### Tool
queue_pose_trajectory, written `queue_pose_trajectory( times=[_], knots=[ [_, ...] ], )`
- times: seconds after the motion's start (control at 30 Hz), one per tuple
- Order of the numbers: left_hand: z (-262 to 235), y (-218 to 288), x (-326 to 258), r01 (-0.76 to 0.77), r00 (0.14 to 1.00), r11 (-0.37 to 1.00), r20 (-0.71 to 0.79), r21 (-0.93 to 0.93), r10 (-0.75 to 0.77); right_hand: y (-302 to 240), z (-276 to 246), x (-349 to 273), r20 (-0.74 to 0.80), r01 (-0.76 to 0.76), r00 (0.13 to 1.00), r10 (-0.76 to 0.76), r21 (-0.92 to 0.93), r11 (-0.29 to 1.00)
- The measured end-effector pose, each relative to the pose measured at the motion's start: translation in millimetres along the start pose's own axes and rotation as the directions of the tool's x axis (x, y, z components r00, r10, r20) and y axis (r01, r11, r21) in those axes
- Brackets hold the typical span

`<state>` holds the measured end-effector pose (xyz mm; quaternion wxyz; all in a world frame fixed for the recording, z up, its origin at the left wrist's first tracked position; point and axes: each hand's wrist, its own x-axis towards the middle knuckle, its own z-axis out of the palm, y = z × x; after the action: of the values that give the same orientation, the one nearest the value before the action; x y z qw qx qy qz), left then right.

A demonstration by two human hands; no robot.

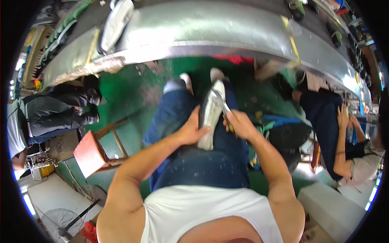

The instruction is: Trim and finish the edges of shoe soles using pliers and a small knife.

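Note:
Across my thighs lies a shoe (211, 117) with its pale underside up and its toe pointing away from me. My left hand (195, 128) grips its left side near the heel end, thumb on the underside. In my right hand (240, 124) is a metal hand tool (223, 104) with a slim grey shank and a yellowish handle end. Its head rests at or just over the front part of the underside; whether it touches I cannot tell. The exact kind of tool is too small to make out.
A metal-topped bench (194, 30) curves across in front of me, with another pale shoe (116, 26) on its left. A red-topped stool (90, 153) stands at my left. Co-workers sit or stand at both sides, one in dark trousers (323, 129) at the right.

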<state>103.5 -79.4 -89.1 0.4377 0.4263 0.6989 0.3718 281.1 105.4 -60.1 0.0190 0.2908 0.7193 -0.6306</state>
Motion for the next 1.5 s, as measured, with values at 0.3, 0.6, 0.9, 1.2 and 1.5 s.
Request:
queue_pose_trajectory(
  times=[0.3, 0.6, 0.9, 1.2, 1.5],
  knots=[
    [-84.7, 48.3, 70.1, 0.278, 0.96, 0.823, 0.113, -0.495, -0.256, 64.6, 2.9, -21.3, -0.079, -0.099, 0.982, 0.175, 0.574, 0.813],
    [-299.6, 269.3, 183.2, -0.202, 0.891, 0.686, -0.16, 0.699, 0.425, 67.7, -11.7, 10.1, -0.013, -0.162, 0.977, 0.212, 0.604, 0.78],
    [-356.3, 148.2, 397.6, 0.125, 0.908, 0.066, -0.141, 0.99, 0.396, 46.4, -17.8, 20.2, 0.08, -0.284, 0.948, 0.308, 0.65, 0.705],
    [-419.6, 152.6, 294.8, 0.27, 0.77, 0.251, -0.365, 0.93, 0.524, 62.0, -26.4, 20.8, 0.075, -0.234, 0.963, 0.259, 0.709, 0.665],
    [-494.6, 98.5, 186.1, 0.444, 0.849, 0.66, -0.52, 0.606, -0.093, 48.5, -9.3, 12.3, 0.019, -0.202, 0.967, 0.252, 0.658, 0.725]
  ],
)
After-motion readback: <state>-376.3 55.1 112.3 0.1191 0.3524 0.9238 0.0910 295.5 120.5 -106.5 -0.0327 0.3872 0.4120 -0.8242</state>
